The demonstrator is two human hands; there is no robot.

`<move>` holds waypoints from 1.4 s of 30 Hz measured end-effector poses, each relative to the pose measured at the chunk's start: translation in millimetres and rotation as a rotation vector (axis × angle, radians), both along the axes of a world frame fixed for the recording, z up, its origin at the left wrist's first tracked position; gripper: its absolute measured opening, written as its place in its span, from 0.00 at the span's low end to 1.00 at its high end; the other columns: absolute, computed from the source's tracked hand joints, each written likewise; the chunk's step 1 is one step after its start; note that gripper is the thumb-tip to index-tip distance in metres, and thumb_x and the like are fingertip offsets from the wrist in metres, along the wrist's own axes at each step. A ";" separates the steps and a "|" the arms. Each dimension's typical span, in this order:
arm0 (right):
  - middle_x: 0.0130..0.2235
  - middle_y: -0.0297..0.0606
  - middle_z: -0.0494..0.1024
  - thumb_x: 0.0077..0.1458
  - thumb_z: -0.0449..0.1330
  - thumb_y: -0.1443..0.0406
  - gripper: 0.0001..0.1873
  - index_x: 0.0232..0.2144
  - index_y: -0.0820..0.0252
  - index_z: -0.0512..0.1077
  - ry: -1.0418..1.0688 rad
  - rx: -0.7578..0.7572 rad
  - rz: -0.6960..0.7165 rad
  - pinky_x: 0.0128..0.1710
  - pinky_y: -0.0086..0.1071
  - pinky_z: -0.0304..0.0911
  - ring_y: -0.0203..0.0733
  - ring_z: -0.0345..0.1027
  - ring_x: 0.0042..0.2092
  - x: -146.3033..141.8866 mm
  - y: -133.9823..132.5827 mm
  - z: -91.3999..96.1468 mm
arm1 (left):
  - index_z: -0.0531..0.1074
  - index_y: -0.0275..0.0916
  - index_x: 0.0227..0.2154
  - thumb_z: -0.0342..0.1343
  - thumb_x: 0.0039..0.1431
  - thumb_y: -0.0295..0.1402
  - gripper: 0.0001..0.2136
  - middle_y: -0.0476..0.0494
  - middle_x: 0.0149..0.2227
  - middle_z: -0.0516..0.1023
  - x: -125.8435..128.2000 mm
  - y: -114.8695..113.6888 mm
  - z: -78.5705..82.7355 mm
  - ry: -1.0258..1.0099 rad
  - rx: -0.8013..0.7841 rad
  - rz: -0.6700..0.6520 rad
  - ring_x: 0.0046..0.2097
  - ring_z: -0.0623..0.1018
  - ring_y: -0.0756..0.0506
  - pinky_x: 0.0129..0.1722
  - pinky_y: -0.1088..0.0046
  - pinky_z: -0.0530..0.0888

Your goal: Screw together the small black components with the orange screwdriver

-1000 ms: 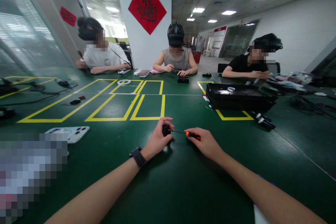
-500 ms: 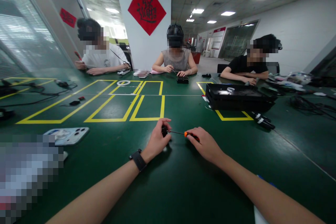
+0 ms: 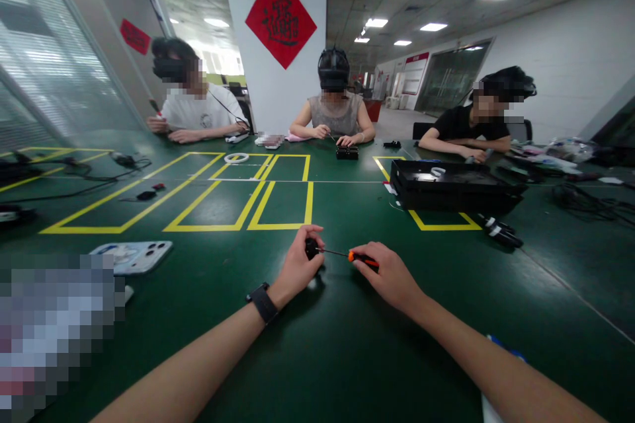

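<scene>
My left hand, with a dark band on its wrist, is closed around a small black part. Fingers cover much of that part, so its kind does not show. My right hand grips the orange and black handle of a screwdriver. The thin shaft points left, and its tip reaches the black part in my left hand. Both hands are low over the green table. Whether the tip sits in a screw is too small to tell.
A black tray-like box stands right of centre, with black clamp-like pieces before it. A phone lies at left. Yellow tape marks rectangles, with a white ring near one. Three people with headsets sit opposite; cables lie at right.
The whole view has shifted slightly to the right. My hands keep their hold on the black part and the screwdriver, with almost no other visible movement.
</scene>
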State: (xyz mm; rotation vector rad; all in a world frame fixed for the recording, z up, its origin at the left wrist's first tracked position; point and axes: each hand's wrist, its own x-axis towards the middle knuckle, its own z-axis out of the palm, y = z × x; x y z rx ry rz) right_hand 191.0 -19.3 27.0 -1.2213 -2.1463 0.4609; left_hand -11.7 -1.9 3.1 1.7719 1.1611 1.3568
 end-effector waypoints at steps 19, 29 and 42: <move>0.32 0.35 0.70 0.54 0.54 0.62 0.07 0.35 0.59 0.67 0.498 -0.153 0.086 0.30 0.28 0.63 0.34 0.64 0.31 -8.7 -19.0 6.1 | 0.62 0.39 0.41 0.50 0.43 0.19 0.20 0.51 0.31 0.68 -3.0 -1.3 3.5 -0.059 -0.138 -0.172 0.33 0.70 0.51 0.37 0.73 0.68; 0.30 0.35 0.72 0.51 0.57 0.65 0.04 0.31 0.60 0.68 0.424 -0.011 0.139 0.29 0.28 0.64 0.34 0.67 0.29 -7.6 -20.8 3.7 | 0.62 0.39 0.42 0.50 0.43 0.19 0.20 0.51 0.31 0.68 -2.5 -1.9 2.7 -0.047 -0.107 -0.170 0.33 0.70 0.52 0.38 0.74 0.67; 0.29 0.35 0.73 0.50 0.57 0.67 0.03 0.31 0.59 0.68 0.372 0.073 0.144 0.28 0.27 0.63 0.33 0.66 0.28 -6.5 -20.7 4.6 | 0.62 0.39 0.42 0.50 0.43 0.18 0.20 0.51 0.31 0.68 -2.7 -2.0 1.8 -0.055 -0.109 -0.162 0.33 0.70 0.52 0.38 0.74 0.67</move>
